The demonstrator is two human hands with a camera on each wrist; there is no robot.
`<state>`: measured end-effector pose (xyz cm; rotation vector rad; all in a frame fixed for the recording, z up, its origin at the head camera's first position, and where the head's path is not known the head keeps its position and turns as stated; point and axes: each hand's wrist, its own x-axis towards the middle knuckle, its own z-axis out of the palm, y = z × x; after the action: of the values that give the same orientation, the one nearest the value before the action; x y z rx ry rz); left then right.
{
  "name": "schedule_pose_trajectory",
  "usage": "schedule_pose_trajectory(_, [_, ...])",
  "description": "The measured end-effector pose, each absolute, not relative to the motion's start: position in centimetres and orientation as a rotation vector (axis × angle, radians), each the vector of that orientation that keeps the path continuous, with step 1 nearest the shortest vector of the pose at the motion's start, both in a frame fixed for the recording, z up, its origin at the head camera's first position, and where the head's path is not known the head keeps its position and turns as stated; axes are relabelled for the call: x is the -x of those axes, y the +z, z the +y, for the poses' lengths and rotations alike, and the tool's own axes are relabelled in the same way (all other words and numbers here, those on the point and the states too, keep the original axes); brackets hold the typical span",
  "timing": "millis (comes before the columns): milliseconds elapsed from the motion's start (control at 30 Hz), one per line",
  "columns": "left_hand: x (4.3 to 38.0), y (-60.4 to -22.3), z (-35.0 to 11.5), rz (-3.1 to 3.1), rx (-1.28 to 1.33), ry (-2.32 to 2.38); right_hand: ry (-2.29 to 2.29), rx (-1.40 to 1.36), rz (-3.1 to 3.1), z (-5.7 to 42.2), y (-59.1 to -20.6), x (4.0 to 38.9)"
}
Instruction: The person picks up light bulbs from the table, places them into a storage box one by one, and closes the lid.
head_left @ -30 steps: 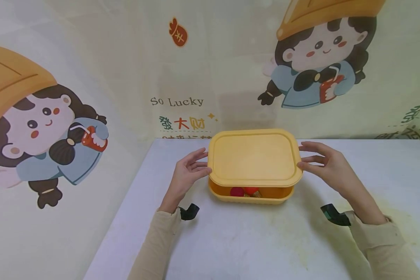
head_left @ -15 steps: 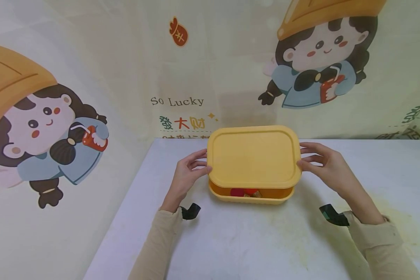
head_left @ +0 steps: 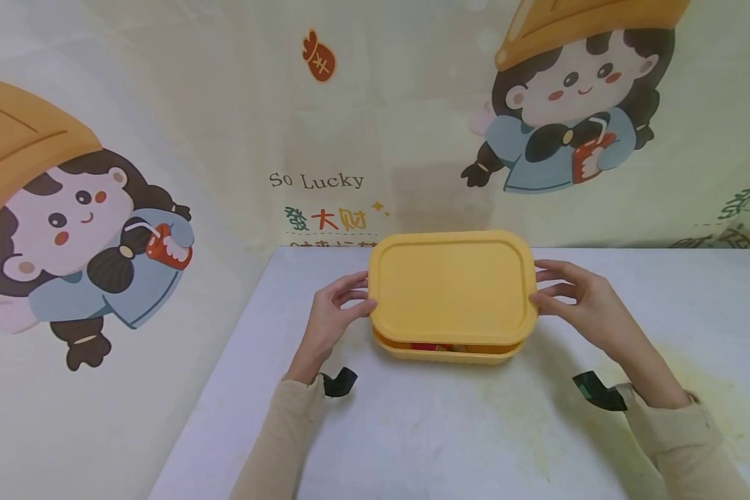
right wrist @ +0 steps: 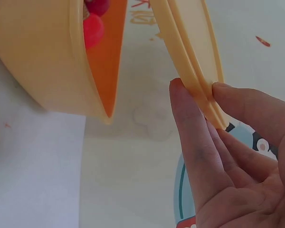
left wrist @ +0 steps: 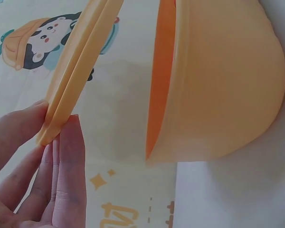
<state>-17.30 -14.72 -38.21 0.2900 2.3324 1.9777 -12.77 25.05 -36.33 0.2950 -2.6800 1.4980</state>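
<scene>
A yellow rectangular lid (head_left: 453, 288) with rounded corners is held above a matching yellow box (head_left: 450, 356). My left hand (head_left: 334, 312) pinches the lid's left end between thumb and fingers, and my right hand (head_left: 584, 298) pinches its right end likewise. Both wrist views show a gap between lid and box. Through the narrow front opening in the head view, red items (head_left: 426, 346) show inside the box. In the right wrist view, a round red item (right wrist: 92, 31) and a darker magenta one (right wrist: 98, 5) lie within; the lid hides most of the contents in the head view.
The box stands on a white table (head_left: 437, 437), toward its back edge. Behind it hangs a cream backdrop (head_left: 412, 104) printed with cartoon figures and lettering. Black curved pieces (head_left: 340, 382) stick out at both sleeve cuffs.
Both hands have lowered the front of the lid toward the box, after a slight lift half a second ago. Less of the red contents shows at the front opening.
</scene>
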Motion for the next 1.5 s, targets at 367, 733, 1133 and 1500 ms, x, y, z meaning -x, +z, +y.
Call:
schedule_pose_trajectory(367, [16.9, -38.8, -14.8, 2.321, -0.28, 1.996, 1.52, -0.335, -2.659, 24.8, -36.8, 12.3])
schedule_pose_trajectory(733, [16.3, -39.0, -14.9, 2.302, -0.269, 1.992, 1.545, -0.393, -2.635, 24.7, -37.7, 11.9])
schedule_pose_trajectory(1133, [16.4, -39.9, -14.9, 2.302, -0.262, 1.978, 1.541, -0.336, -2.735, 24.9, -38.1, 12.2])
schedule_pose_trajectory(1500, [16.7, -40.2, -14.8, 2.301, -0.219, 1.96, 1.514, -0.346, -2.752, 24.9, -38.5, 12.7])
